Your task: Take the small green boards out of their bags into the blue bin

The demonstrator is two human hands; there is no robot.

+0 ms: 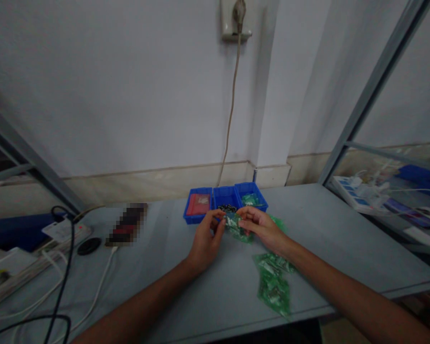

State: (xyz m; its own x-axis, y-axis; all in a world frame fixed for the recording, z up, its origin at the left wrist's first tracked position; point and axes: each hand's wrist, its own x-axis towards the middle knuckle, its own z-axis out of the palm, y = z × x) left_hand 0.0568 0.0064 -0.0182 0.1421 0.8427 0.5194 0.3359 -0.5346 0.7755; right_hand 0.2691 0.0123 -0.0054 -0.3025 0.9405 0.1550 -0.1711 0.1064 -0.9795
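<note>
My left hand and my right hand meet over the grey table, just in front of three blue bins. Both pinch a small green circuit board held between them, fingers curled around its edges. The left bin holds a red packet, the middle bin small dark parts, the right bin green pieces. A pile of green circuit boards lies on the table under my right forearm.
A black and several white cables with a power strip sprawl at the left. A blurred dark object lies left of the bins. A cord hangs from a wall socket. Metal shelf frame with clutter stands at right.
</note>
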